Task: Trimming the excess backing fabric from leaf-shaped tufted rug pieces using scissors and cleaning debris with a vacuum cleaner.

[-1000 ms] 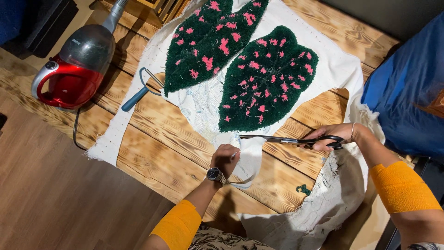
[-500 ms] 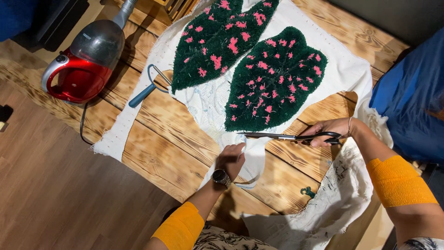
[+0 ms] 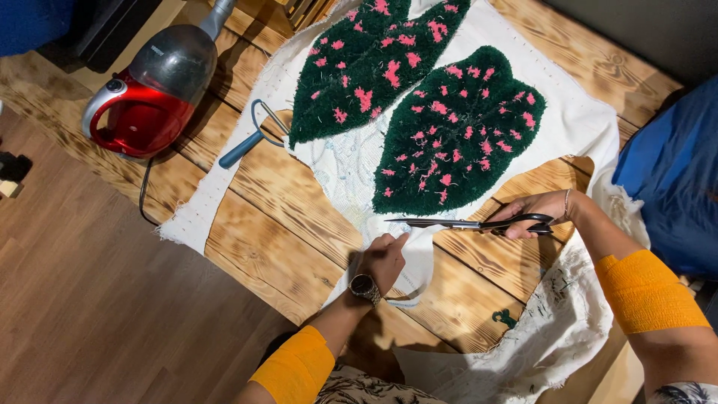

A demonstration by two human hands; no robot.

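Head view: the right hand (image 3: 535, 212) has its fingers closed through the black handles of a pair of scissors (image 3: 467, 223), whose blades point left, nearly level, with the tips just above the left hand (image 3: 385, 258); the left hand has its fingers folded onto a strip of white backing cloth (image 3: 351, 161) hanging off the wooden counter (image 3: 277, 232), pinching its edge just below the blade tips; a wristwatch (image 3: 364, 286) sits on that wrist, and orange wraps cover both forearms; two dark green leaf-shaped tufted rugs with pink spots lie on the cloth, the nearer rug (image 3: 456, 131) just above the scissors, the farther rug (image 3: 366, 60) beside it to the left; a blue-handled tool (image 3: 250, 138) lies at the cloth's left edge; a red handheld vacuum (image 3: 149, 97) rests at the counter's left corner.
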